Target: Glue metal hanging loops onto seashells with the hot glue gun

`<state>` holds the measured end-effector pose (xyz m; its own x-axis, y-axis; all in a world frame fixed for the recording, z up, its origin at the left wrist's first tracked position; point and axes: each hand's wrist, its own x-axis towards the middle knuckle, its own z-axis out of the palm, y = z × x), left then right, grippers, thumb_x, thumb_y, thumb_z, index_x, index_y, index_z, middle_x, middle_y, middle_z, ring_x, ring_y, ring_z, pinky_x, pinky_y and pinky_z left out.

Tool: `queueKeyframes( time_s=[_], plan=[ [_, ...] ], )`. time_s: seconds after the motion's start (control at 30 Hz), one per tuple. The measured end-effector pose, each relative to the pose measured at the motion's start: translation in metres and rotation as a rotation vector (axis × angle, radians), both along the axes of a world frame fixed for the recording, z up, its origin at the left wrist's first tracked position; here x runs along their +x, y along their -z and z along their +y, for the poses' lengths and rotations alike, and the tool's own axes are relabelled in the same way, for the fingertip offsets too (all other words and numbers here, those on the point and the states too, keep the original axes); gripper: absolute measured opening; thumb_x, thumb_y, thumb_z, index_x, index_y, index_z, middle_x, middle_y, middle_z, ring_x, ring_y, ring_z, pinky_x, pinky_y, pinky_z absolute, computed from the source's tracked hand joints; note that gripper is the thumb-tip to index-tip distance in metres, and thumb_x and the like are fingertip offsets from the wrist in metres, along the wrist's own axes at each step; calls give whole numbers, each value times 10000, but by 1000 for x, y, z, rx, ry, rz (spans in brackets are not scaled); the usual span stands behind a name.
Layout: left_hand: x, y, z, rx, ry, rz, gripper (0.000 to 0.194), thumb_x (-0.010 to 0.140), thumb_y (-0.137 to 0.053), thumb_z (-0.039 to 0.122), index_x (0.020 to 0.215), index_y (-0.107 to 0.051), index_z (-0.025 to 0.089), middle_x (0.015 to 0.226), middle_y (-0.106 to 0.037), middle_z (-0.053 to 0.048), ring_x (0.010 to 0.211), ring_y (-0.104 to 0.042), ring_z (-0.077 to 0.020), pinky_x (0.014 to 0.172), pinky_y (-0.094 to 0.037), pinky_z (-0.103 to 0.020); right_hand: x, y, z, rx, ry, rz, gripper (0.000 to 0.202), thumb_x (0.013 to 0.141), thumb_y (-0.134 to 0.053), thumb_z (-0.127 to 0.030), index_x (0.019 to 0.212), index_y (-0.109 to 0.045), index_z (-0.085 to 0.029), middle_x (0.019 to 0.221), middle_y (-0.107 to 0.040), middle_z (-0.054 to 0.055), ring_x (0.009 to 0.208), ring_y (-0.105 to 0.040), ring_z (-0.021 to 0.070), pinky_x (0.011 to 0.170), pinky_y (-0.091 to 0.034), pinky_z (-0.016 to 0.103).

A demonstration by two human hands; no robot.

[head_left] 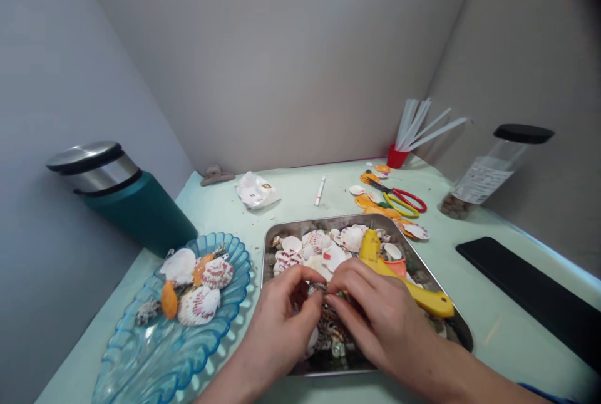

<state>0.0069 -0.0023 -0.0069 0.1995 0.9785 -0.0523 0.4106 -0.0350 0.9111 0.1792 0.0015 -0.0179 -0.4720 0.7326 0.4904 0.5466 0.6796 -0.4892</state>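
Over a metal tray [282,225] of shells, my left hand [288,322] pinches a small grey shell [317,288] between thumb and fingers. From the right, my right hand [382,316] meets it with its fingertips pressed together at the same spot; whatever lies between them is too small to make out. In the tray are white and reddish shells [354,237] and a yellow banana-shaped tool [434,301] lying along the right side. A blue scalloped dish [141,360] on the left bears several white, orange and dark shells.
A teal bottle [141,210] leans at the left in view. Behind the tray lie crumpled paper [256,190], a white pen [320,191], scissors [399,199] and orange shells. A red cup [397,156] of strips, a clear jar [483,178] and a black slab [530,291] are at right.
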Motion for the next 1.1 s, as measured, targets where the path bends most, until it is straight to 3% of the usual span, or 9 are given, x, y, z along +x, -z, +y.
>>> queueKeyframes(
  time_s=[0.37,0.53,0.8,0.97,1.1],
  plan=[
    [-2,-2,1,-60,32,-124,159,850,-551,273,945,-626,170,841,-646,-28,755,-573,-156,672,-449,-234,0,-2,0,2,-12,53,85,911,-455,-124,880,-506,-185,834,-560,56,707,-546,176,611,-453,289],
    [-2,-3,2,40,70,-142,131,849,-559,215,954,-619,164,946,-659,-51,912,-606,-185,816,-459,-268,1,0,-1,-12,-18,58,91,916,-445,-124,893,-509,-183,846,-555,59,732,-544,181,629,-455,296],
    [-4,-2,1,105,95,-119,107,853,-551,184,924,-630,169,956,-671,-49,931,-615,-183,853,-457,-278,2,0,-1,-16,-23,71,96,912,-446,-121,872,-509,-180,834,-560,54,719,-546,174,627,-454,293],
    [-6,2,2,80,89,-89,132,859,-543,217,955,-629,188,920,-672,-34,864,-613,-177,775,-463,-262,0,-1,-2,-5,-17,80,99,914,-452,-128,864,-522,-177,833,-569,52,717,-548,165,630,-447,287],
    [-7,4,3,63,44,-10,142,852,-535,257,932,-631,189,815,-635,-20,747,-575,-163,671,-441,-248,14,-22,-2,62,5,104,94,925,-463,-161,883,-544,-182,815,-588,37,726,-563,149,641,-444,261]
  ],
)
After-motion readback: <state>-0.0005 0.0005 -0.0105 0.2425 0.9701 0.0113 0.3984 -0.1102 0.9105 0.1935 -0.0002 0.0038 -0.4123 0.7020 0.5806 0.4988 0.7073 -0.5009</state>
